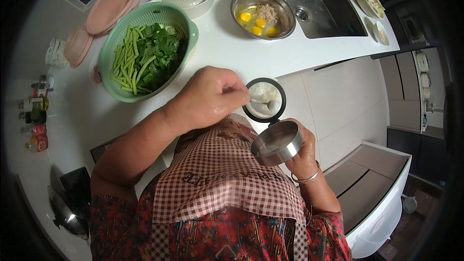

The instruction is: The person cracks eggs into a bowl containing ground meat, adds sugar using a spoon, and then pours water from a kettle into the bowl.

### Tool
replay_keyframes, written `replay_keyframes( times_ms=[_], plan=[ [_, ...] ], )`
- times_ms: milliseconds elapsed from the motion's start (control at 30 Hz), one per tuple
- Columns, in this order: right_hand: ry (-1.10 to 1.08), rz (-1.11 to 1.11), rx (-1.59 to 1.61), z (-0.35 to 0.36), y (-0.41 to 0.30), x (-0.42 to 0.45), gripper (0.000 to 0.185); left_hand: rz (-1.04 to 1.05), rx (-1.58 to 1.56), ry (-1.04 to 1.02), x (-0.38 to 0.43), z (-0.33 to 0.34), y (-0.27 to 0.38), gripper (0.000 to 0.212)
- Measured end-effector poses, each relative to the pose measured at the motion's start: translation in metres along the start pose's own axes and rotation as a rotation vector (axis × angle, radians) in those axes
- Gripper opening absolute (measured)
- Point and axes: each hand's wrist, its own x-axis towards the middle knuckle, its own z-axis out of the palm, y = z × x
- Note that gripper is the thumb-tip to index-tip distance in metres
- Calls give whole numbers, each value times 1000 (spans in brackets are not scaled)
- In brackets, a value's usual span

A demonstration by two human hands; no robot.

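My left hand (214, 98) pinches the handle of a small metal spoon (269, 105). The spoon's bowl rests in white contents inside a round canister (246, 111) with a black rim. Its metal lid (277, 143) is flipped up on a hinge towards me. Behind that lid, my right hand (304, 148) grips the canister's lid side; most of those fingers are hidden. Beyond the canister, a stainless steel bowl (237, 5) on the counter contains several raw egg yolks (258, 27) and a pale minced food (267, 14).
A green colander (192, 32) of cut green beans and leafy greens stands on the white counter (217, 52). Behind it are a white strainer basin (206, 7) and pink baskets (108, 7). A sink (326, 25) lies right; bottles (36, 108) and a wok (67, 210) are left.
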Motion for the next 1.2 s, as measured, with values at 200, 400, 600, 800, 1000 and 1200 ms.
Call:
replay_keyframes(
  times_ms=[200,400,600,800,1000,1200],
  plan=[
    [39,20,78,1,-7,5,19,-172,-107,12,0,-20,5,13],
    [49,14,131,1,-2,9,21,-209,-182,19,3,-31,19,12],
    [82,2,239,-1,3,18,20,-248,-233,31,20,-39,22,13],
    [154,69,253,-6,10,28,14,-242,-372,102,62,-70,29,15],
    [172,166,212,-12,23,16,12,-119,-26,279,123,-91,39,15],
    [216,219,324,-9,33,2,12,-88,156,371,184,-82,30,15]
  ],
)
